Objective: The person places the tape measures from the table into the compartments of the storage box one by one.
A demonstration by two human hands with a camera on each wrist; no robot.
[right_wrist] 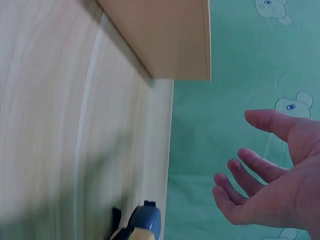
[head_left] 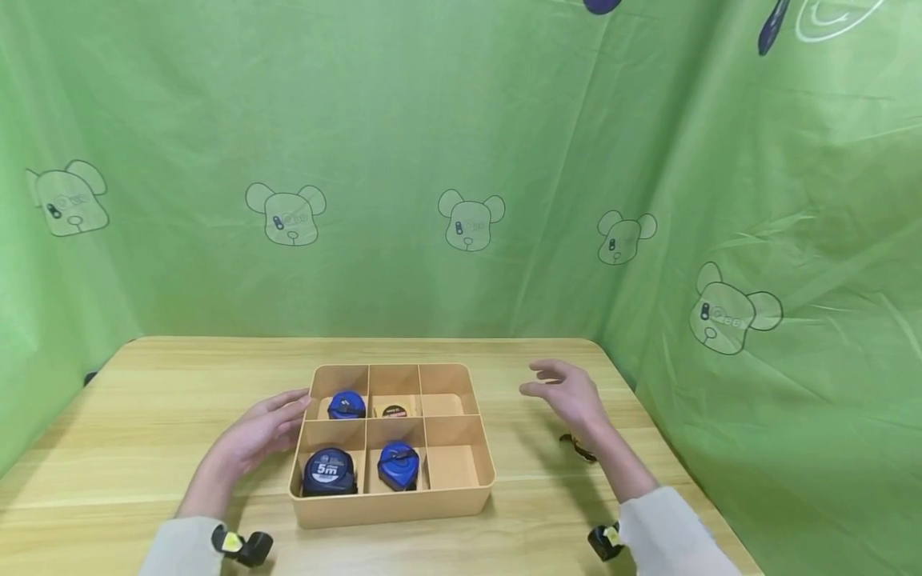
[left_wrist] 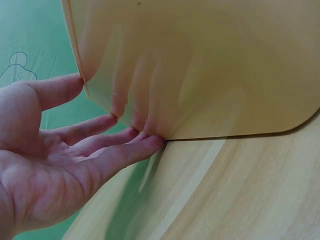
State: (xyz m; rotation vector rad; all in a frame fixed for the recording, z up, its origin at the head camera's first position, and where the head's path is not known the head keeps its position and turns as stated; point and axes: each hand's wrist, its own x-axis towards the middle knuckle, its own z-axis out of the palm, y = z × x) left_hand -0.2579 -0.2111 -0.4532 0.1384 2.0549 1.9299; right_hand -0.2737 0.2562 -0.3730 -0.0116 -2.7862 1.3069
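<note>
A tan six-compartment box stands on the table. Blue tape measures lie in its back left and front middle compartments. A larger dark blue tape measure marked 5m fills the front left one. In the back middle lies a yellow tape measure with a dark round label. My left hand touches the box's left side with its fingertips, as the left wrist view shows. My right hand hovers right of the box, fingers loosely bent and holding nothing.
A small dark and yellow object lies on the table, partly behind my right forearm; the right wrist view shows its blue-black end. Green curtains with bear prints hang behind the table and along its right side.
</note>
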